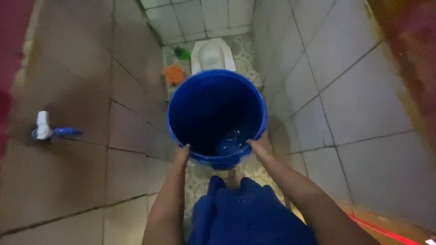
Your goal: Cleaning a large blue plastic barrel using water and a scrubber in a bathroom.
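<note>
Beneath the tilted bucket [216,115], both hands [181,154] [261,146] grip.

Walls: large pale tiles [359,95] on both sides, dark grout lines, dim light.
Floor: patterned tiles [247,56].
Fixture: white squat toilet [212,54] at the far end.
Tap: white and blue [47,131], on the left wall.

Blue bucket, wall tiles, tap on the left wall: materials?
Blue bucket: looks like moulded plastic, smooth with a slight sheen, uniform colour and a thin rolled rim; a little water at the bottom. Both hands, left hand and right hand, grip its near rim. Wall tiles: probably glazed ceramic, pale with dark grout lines. Tap: seemingly plastic, white body with a blue spout.
</note>
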